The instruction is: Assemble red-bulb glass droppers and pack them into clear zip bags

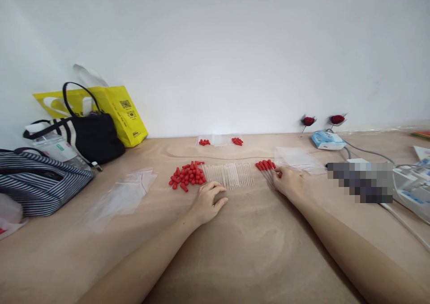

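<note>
Tubes (230, 176) lie just beyond the nearer left hand (208, 203), pointing away from the person; its grip is half-open, the right hand (290, 183) narrow at red-capped droppers (265, 165), hold unclear

On the surface (255, 259), a row of thin tubes (228, 176) lies just right of a pile of bulbs (191, 175); bulb-topped tubes (265, 165) lie farther right, near flat plastic bags (298, 157). Behind the row are two small bulb clusters (204, 142). At far left, a pouch (63, 189) sits before a handbag (96, 140), with a shopping bag (127, 115) behind. At right, flowers (337, 119) are behind a tissue packet (328, 141).
</note>
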{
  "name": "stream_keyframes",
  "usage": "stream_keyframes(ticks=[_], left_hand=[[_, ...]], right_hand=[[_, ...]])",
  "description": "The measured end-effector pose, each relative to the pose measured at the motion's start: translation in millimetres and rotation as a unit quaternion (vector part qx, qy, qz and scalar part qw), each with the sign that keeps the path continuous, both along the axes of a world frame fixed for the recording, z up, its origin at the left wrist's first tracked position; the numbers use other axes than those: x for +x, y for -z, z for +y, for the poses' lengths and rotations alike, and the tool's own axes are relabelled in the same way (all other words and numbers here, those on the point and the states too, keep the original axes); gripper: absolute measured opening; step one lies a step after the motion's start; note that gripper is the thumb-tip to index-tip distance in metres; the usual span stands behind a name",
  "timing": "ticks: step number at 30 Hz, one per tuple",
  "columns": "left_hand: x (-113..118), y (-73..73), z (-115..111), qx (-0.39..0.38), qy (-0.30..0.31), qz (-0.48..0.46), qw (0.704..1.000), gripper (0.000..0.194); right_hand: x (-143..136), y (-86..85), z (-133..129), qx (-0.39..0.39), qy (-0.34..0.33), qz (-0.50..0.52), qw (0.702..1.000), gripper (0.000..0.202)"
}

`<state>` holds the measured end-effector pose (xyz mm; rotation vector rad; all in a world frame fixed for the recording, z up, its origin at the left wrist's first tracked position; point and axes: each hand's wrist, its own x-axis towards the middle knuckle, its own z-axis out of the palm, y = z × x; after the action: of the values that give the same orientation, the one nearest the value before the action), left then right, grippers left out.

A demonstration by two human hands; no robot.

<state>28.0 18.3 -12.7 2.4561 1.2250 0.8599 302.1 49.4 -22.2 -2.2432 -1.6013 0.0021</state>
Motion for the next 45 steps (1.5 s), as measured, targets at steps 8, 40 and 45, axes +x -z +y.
stream_keyframes(ticks=[8, 40, 45], left_hand=[[1.8, -1.9, -0.8, -0.001, 0.001, 0.005, 1.0, 0.008], [-33.2, -10.8, 34.9, 0.138, -0.409, 0.027, 0.901, 0.022], [-24.6, -11.1, 8.4, 0.167, -0.17, 0.025, 0.971, 0.012]], right_hand=[[-19.7, -7.4, -5.0, 0.058, -0.061, 0.0, 0.996, 0.03], [-61.9, -19.8, 13.6, 0.03, -0.127, -0.049, 0.99, 0.026], [-54.2, 0.0, -16.8, 0.181, -0.32, 0.025, 0.929, 0.017]])
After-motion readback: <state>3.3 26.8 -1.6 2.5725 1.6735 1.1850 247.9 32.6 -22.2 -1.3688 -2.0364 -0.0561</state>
